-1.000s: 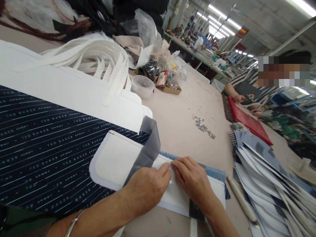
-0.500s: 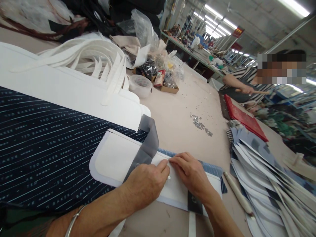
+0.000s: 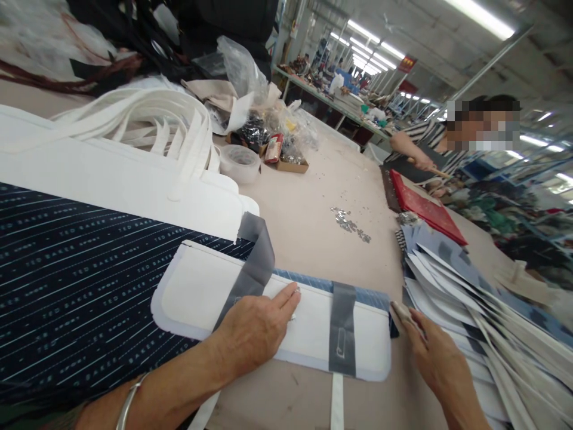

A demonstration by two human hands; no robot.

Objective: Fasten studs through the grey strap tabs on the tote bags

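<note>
A long white panel with rounded corners and a blue fabric edge lies in front of me. Two grey straps cross it: one strap lies flat, the other strap bends up in a loop. My left hand rests on the panel, fingers together; small shiny bits show at its fingertips, too small to name. Off the panel's right end, my right hand is closed around a pale tapered stick. Navy striped fabric with lettering lies under the panel's left end.
White strips and white sheets are piled at the left, beside a tape roll. Small metal pieces are scattered mid-table. Layered panels and a red slab lie at the right, near another person.
My right hand has left the panel beside my left hand, moved right and taken hold of the pale stick. My left hand stays on the panel. The view has shifted slightly.
</note>
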